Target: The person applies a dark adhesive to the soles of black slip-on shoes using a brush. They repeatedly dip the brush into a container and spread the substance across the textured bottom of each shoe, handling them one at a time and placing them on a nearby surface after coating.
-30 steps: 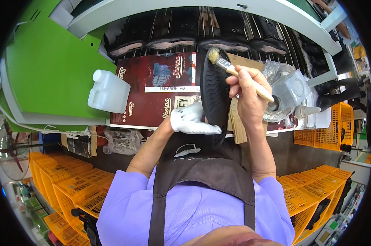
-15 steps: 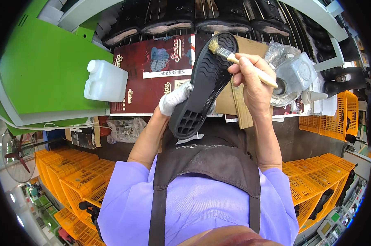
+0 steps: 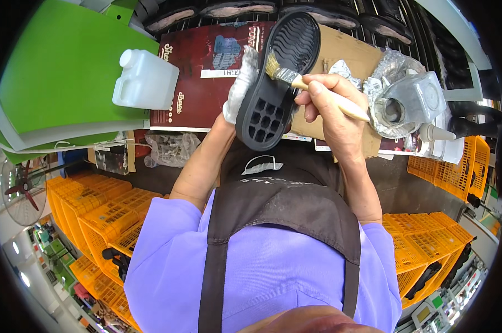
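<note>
A black shoe sole (image 3: pixel 266 102) is held up above the work surface, its wavy tread and its square-celled heel end facing inside up. My left hand (image 3: pixel 241 89), in a white glove, supports it from the left side, with gloved fingers along the edge; the rest of the hand is hidden behind the sole. My right hand (image 3: pixel 338 105), bare, is closed round the pale wooden handle of a flat paintbrush (image 3: pixel 351 107). The brush's tan bristles touch the left rim of the sole, about halfway along it.
A white plastic jug (image 3: pixel 146 80) stands to the left by a green panel (image 3: pixel 67 72). Right of the sole, a clear bottle (image 3: pixel 420 99) lies tipped with its mouth by a foil-wrapped bowl (image 3: pixel 381 125). Several shoes line the far rack. Orange crates (image 3: pixel 448 169) stand around.
The sole has shifted, its heel end now farther from me. The brush has moved down and left along the sole, from near the toe to the left rim. My gloved fingers have straightened.
</note>
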A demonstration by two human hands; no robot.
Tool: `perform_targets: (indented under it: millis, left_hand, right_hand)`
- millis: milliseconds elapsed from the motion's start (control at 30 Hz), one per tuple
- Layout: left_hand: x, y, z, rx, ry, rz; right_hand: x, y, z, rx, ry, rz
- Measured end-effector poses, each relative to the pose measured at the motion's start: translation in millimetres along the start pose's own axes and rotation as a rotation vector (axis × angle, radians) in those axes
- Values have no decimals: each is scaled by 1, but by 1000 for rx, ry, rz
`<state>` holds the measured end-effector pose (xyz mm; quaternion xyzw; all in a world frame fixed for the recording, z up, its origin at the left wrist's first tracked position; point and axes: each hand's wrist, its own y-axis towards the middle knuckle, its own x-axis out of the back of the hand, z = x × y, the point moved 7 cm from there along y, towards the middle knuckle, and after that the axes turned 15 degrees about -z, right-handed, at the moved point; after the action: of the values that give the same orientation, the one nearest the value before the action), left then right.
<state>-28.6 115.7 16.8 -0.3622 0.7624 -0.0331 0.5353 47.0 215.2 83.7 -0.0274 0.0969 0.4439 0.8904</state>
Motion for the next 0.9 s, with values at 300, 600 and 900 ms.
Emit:
perform_targets:
  millis: [300, 600, 900]
  left_hand:
    - [5, 10, -20, -163, -117, 157]
    - [11, 4, -23, -179, -75, 11]
    - [9, -16, -15, -21, -54, -85]
  right_hand:
    - [-14, -14, -4, -105, -6, 81]
    - [-23, -24, 6, -158, -83, 180]
    - [-30, -26, 26, -170, -110, 307]
